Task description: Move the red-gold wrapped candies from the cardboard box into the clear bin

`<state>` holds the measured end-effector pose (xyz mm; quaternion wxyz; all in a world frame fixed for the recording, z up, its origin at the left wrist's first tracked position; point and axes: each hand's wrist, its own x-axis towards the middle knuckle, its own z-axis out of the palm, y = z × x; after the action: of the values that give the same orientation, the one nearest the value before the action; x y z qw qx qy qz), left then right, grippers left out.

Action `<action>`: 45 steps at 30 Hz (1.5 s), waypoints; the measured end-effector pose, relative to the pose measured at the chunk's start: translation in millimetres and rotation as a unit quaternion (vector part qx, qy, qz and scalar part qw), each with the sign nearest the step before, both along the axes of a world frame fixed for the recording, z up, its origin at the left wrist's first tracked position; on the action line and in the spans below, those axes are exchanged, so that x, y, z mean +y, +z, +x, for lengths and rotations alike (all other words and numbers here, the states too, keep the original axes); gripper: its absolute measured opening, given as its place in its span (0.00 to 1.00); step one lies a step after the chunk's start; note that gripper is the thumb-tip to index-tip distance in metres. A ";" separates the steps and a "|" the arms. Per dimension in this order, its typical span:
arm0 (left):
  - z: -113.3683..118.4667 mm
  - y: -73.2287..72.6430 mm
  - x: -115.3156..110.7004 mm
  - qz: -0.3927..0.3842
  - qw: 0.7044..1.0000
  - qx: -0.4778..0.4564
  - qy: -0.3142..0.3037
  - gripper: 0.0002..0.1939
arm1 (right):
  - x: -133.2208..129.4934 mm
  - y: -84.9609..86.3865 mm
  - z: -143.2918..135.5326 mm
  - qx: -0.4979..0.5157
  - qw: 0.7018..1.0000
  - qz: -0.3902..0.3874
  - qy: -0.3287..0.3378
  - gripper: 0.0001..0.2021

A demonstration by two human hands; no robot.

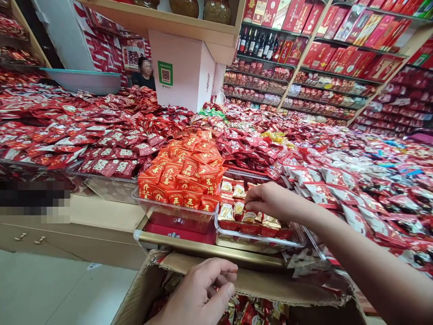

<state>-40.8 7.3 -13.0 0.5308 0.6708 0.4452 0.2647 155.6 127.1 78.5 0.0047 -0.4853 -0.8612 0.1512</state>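
Observation:
My right hand (pixel 269 201) reaches over a clear plastic tray (pixel 260 243). Its fingers are closed and bent down onto a gold, white and red wrapped candy (pixel 249 217); the fingertips are partly hidden. Similar candies stand in rows in the tray, their wrappers lettered with what looks like "DURIAN". Nearer to me, my left hand (pixel 206 289) hangs above an opened cardboard box (pixel 287 286). Its fingers are half curled, the thumb is apart from them, and nothing shows in between. Loose candies of the same kind (pixel 252 311) lie inside the box.
Left of the tray, a clear bin (pixel 176 217) is heaped with orange-red packets (pixel 184 176). Dark red packets (pixel 115 155) and white-and-red ones (pixel 324 189) fill neighbouring bins. A pillar (pixel 182 67), a blue basket (pixel 84 82), a person (pixel 145 76) and stocked shelves (pixel 287 67) stand behind.

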 end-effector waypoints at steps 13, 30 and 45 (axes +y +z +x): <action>0.3 0.7 -1.9 0.004 1.000 -0.008 0.002 0.10 | -7.2 -13.8 -11.7 -0.039 0.998 -0.028 0.029 0.09; 0.3 -2.3 -1.7 0.005 1.000 -0.028 0.001 0.10 | 16.0 -17.7 -25.4 -0.053 0.998 0.020 -0.038 0.17; 3.9 -4.9 -1.0 0.002 0.998 -0.046 0.032 0.11 | 33.8 -20.5 -28.1 0.014 0.993 -0.110 -0.038 0.14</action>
<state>-36.9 6.3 -17.8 0.5410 0.6444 0.4409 0.3125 127.5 160.9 58.0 -0.0313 -0.5131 -0.8201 0.2515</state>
